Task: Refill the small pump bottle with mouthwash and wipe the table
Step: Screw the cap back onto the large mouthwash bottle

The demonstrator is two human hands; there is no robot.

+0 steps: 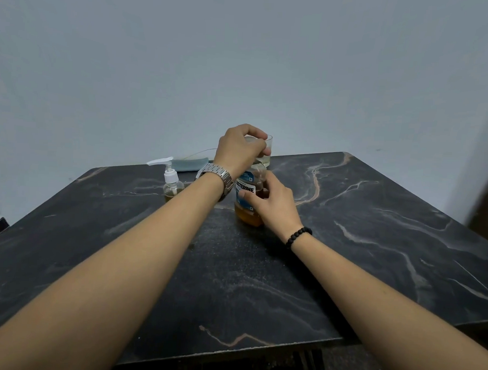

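Gripping mouthwash bottle [248, 196]: left hand [240, 149] atop, right hand [272, 204] steadying.

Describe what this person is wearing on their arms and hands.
Both forearms are bare, with no sleeves in view and no gloves. The left wrist carries a silver metal watch on a linked bracelet band. The right wrist carries a bracelet of round black beads. No rings can be made out on either hand.
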